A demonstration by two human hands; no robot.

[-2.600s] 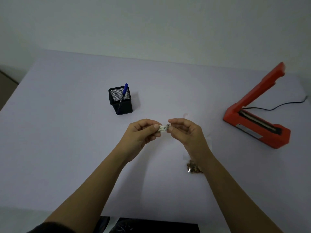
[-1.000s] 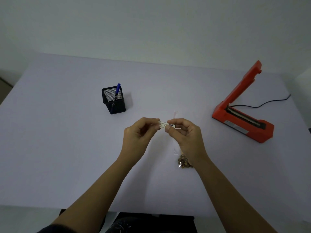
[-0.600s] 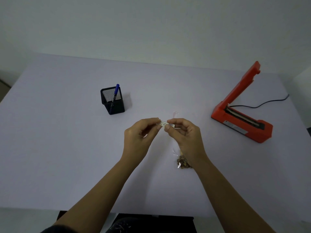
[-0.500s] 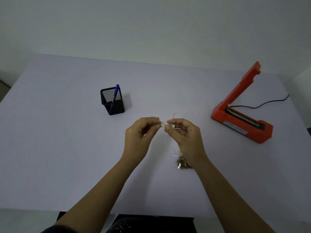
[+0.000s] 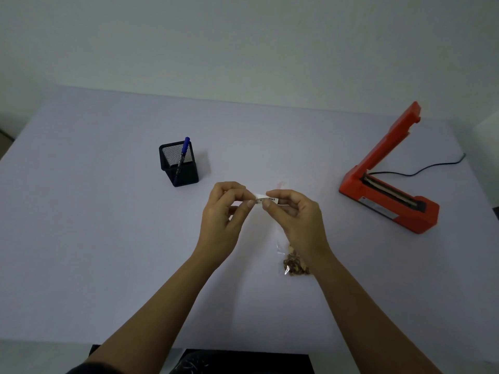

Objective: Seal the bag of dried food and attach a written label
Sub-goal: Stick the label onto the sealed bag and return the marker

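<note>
A small white label [image 5: 266, 198] with dark writing is pinched at its two ends by my left hand [image 5: 225, 211] and my right hand [image 5: 295, 217], held a little above the table. Beneath my right hand and wrist lies a clear plastic bag [image 5: 282, 242] flat on the table, with brown dried food [image 5: 294, 264] gathered at its near end. The bag's far end with a pinkish strip [image 5: 281, 184] shows just beyond my right fingers. My right hand hides the middle of the bag.
A black mesh pen holder [image 5: 179, 166] with a blue pen [image 5: 182, 157] stands at the left back. An orange heat sealer [image 5: 388, 195] with its arm raised sits at the right, its black cable [image 5: 432, 167] trailing back right. The white table [image 5: 94, 238] ends near my body.
Both hands have stayed on the label with small finger shifts. The view has drifted slightly, so the sealer and pen holder sit more to the left than 2.6 s ago.
</note>
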